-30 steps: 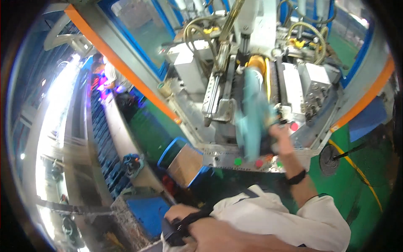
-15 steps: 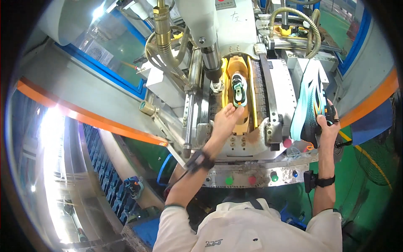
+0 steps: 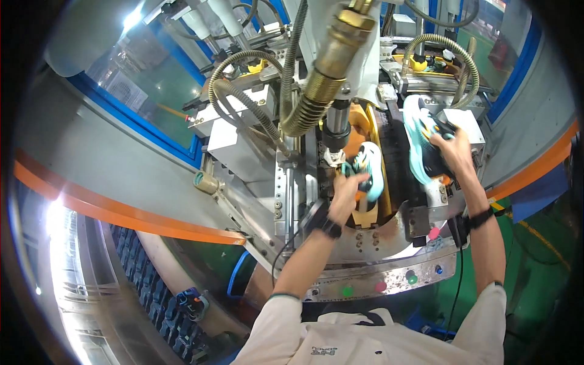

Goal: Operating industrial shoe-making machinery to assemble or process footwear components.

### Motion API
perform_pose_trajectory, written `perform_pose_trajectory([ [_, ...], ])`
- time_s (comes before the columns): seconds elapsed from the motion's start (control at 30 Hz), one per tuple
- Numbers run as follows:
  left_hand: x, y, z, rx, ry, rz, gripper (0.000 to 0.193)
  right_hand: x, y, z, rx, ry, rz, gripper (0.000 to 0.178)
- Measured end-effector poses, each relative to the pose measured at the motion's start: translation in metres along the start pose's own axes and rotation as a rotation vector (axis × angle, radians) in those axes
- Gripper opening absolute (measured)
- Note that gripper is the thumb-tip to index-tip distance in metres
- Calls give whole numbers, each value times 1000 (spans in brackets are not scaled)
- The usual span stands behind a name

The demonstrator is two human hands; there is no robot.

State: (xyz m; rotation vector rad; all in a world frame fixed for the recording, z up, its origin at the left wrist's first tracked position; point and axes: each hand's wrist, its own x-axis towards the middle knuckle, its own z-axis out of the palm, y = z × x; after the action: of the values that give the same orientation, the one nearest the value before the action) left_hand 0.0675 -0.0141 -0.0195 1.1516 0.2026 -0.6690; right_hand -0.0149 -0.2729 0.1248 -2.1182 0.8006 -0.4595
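"How's the grip of the left hand (image 3: 347, 191)?"
"Closed around a teal-and-white shoe (image 3: 372, 169) at the orange cradle (image 3: 361, 118); whether they touch, I can't tell."
"And the right hand (image 3: 456, 150)?"
"Gripping shoe number 2 (image 3: 416, 143), right of the cradle."

You stand on a shoe factory's production floor.
The big machine (image 3: 383, 243) before you shows it: ribbed hose (image 3: 313, 97) curves above it, coloured buttons (image 3: 347, 291) line its front edge, blue frames (image 3: 137, 128) flank it. A teal-and-white shoe (image 3: 374, 164) is over its middle, a second shoe (image 3: 417, 152) at its right. Left of the machine lies a ridged belt (image 3: 149, 280); right of it, green floor (image 3: 529, 286) bears a yellow stripe (image 3: 541, 238).
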Motion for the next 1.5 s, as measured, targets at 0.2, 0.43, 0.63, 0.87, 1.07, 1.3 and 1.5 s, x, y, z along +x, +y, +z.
perform_pose_trajectory([
  [0.2,-233,29,-58,-138,27,-86,36,36,-40,141,-338,-397,-43,57],
  [0.43,-409,1,-118,-153,616,252,44,1,-2,271,-443,-28,-371,44],
  [0.63,-481,-87,-114,-414,994,438,38,-55,-11,242,-390,-77,-676,61],
  [0.87,-500,-184,-72,-459,1061,295,32,-321,55,185,207,-907,-907,14],
  [1.07,-546,-225,-26,649,1188,355,35,-351,166,265,-68,-1056,-1106,23],
  [1.3,-598,-306,-42,-878,1430,460,30,-347,176,280,-47,-1052,-1136,30],
  [1.5,-676,-403,-87,-1312,1683,502,24,-396,81,313,252,-1105,-1177,22],
])
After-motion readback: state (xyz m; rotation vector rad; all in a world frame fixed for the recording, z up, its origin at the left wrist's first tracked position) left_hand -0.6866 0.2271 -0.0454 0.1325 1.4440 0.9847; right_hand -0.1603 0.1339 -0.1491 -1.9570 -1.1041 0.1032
